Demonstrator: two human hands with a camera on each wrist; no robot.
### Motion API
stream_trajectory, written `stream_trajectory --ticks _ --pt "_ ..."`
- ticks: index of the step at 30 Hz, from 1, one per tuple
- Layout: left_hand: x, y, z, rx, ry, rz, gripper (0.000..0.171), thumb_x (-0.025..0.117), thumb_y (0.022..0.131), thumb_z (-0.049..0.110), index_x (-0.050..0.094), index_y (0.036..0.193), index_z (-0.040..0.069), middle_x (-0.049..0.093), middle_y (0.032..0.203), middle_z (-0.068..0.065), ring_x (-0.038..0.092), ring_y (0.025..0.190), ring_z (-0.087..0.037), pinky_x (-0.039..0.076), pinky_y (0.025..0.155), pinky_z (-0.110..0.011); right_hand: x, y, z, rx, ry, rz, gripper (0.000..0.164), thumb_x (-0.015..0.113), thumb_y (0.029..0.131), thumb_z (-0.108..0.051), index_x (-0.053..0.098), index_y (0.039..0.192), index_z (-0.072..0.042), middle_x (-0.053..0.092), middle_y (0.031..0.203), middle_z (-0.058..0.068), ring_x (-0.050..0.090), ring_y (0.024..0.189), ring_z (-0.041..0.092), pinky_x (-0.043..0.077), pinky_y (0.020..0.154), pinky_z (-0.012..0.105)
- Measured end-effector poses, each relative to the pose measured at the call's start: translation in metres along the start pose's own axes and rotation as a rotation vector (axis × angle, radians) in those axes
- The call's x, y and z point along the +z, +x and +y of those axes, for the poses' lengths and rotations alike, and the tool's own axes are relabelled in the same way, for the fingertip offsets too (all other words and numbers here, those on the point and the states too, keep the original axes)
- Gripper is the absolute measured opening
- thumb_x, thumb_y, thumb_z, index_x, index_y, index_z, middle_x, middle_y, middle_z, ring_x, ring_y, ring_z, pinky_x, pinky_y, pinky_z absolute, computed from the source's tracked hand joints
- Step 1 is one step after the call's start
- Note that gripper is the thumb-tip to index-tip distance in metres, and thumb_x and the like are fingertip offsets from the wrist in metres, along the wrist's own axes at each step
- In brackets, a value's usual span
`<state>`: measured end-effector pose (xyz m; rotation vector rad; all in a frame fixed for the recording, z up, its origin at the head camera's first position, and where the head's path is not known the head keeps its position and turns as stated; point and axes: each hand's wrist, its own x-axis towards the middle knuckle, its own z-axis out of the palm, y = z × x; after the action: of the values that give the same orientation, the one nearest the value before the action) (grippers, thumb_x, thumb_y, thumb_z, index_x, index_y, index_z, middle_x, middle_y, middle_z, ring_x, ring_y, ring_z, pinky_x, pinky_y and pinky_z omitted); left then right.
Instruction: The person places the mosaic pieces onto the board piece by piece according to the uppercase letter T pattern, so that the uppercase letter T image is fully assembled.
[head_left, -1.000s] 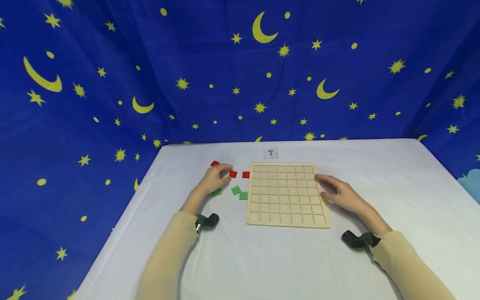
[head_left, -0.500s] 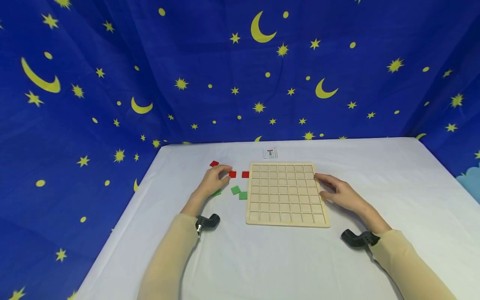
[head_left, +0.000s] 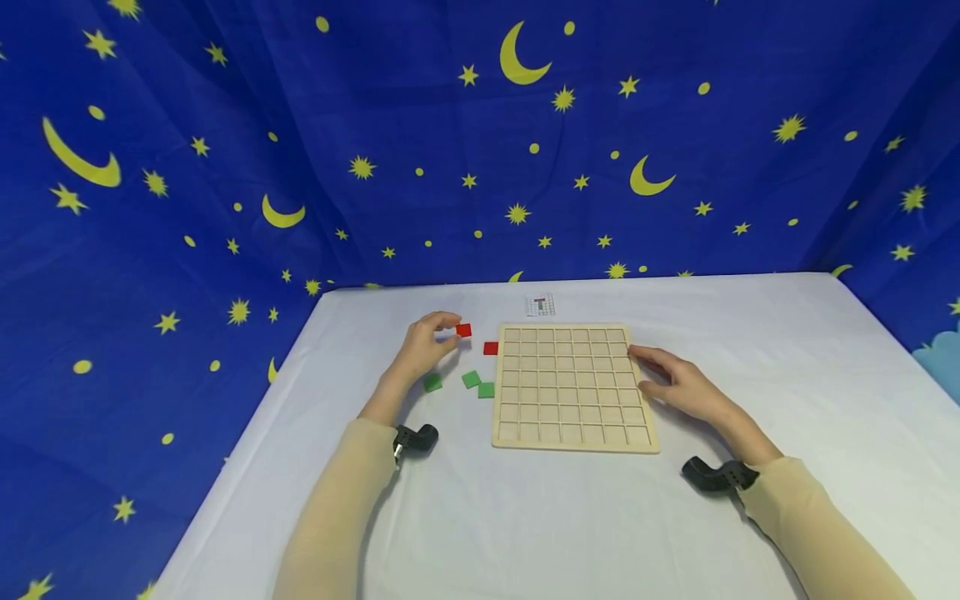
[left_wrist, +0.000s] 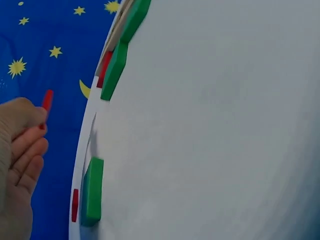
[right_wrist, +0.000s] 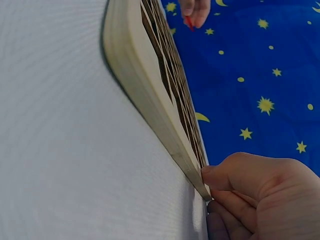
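Note:
In the head view my left hand (head_left: pixel 422 346) pinches a red square tile (head_left: pixel 463 330) between thumb and fingers, held above the table; the left wrist view shows this red tile (left_wrist: pixel 47 102) edge-on. Another red tile (head_left: pixel 491 348) lies beside the left edge of the wooden grid board (head_left: pixel 576 448). A further red tile (left_wrist: pixel 75 205) shows on the table in the left wrist view. Nearer lie three green tiles, one green tile (head_left: pixel 432 382) apart from the others. At the board's right edge my right hand (head_left: pixel 686 390) rests its thumb and fingertips against the rim.
Behind the board lies a small printed card (head_left: pixel 540 305) with a grid pattern. A white cloth (head_left: pixel 570 525) covers the table. Blue star-and-moon curtains (head_left: pixel 420 125) hang at the back and sides.
My left hand has picked up the red tile and moved slightly up and away with it. One green tile shows more fully now; the far red tile is hidden. My right hand stays put.

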<state>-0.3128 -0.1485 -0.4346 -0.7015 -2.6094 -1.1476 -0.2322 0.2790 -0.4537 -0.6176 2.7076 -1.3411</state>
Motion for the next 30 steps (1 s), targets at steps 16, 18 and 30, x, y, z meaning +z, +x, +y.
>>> stream_trajectory --ticks 16,18,30 --pt "-0.004 0.013 0.027 -0.02 0.009 0.016 0.034 0.068 0.086 0.008 0.061 0.118 -0.001 0.063 0.113 -0.014 0.058 0.104 -0.029 0.046 0.092 -0.044 -0.001 -0.002 -0.003 -0.01 -0.004 0.0 0.058 0.064 0.088 -0.004 0.038 0.138 0.008 0.037 0.142 0.025 0.032 0.132 0.041 0.026 0.106 0.051" --pt "-0.001 0.015 0.032 -0.022 0.003 0.002 0.034 0.068 0.086 0.009 0.061 0.118 0.0 0.063 0.113 -0.014 0.058 0.104 -0.028 0.045 0.093 -0.043 -0.001 -0.002 -0.003 -0.012 -0.003 0.0 0.058 0.064 0.088 -0.004 0.038 0.138 0.008 0.037 0.142 0.025 0.032 0.132 0.041 0.026 0.106 0.051" --pt "0.025 0.03 0.062 -0.014 -0.061 -0.049 0.032 0.068 0.086 0.009 0.062 0.116 0.001 0.065 0.109 -0.011 0.059 0.102 -0.025 0.046 0.092 -0.036 -0.001 -0.002 -0.005 -0.011 0.003 0.0 0.058 0.064 0.088 -0.004 0.039 0.138 0.007 0.038 0.142 0.025 0.032 0.132 0.04 0.026 0.107 0.051"
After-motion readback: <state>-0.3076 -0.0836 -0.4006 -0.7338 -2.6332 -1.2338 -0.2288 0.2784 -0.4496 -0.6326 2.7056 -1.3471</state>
